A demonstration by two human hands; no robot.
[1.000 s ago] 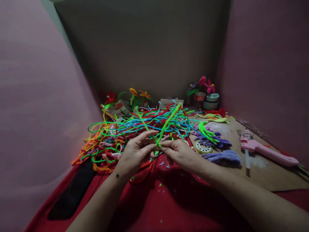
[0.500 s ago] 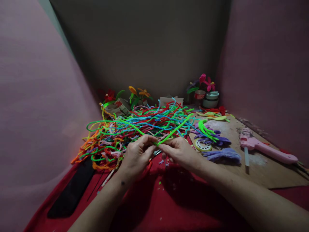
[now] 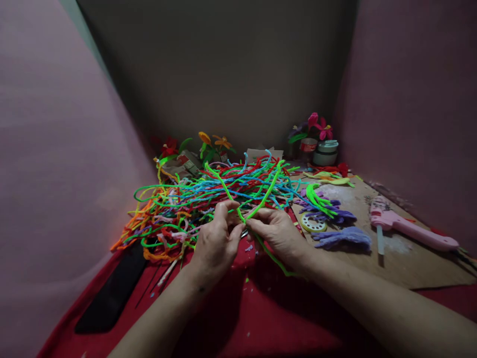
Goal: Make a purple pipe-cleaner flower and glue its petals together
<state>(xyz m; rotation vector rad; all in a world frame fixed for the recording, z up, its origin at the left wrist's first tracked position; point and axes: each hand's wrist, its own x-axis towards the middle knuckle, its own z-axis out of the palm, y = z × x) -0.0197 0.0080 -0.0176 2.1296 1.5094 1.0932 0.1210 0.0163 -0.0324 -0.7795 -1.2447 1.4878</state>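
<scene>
Bright green pipe cleaners (image 3: pixel 269 191) cross between my hands and spread upward in a V. My right hand (image 3: pixel 278 233) pinches them just right of the crossing, with thumb and index finger together. A green length runs from beneath that hand down toward the wrist. My left hand (image 3: pixel 216 243) is at the left side of the crossing, its index finger and thumb curled about the green stem; the exact contact is partly hidden. Behind both hands lies a large tangled heap of coloured pipe cleaners (image 3: pixel 238 186). Scissors seem to lie under the hands, mostly covered.
On the right, a cardboard sheet (image 3: pixel 395 271) carries a pink glue gun (image 3: pixel 413 231), a yellow-rimmed tape spool (image 3: pixel 313 223) and purple pipe-cleaner bundles (image 3: pixel 345 239). A black phone-like slab (image 3: pixel 108 298) rests left on the red cloth (image 3: pixel 242 318). Pipe-cleaner flowers (image 3: pixel 214 141) and a jar (image 3: pixel 326 153) stand behind.
The green strands have swung more upright into a narrower V. A green length now shows below my right hand. My left hand has turned slightly, its finger and thumb further apart.
</scene>
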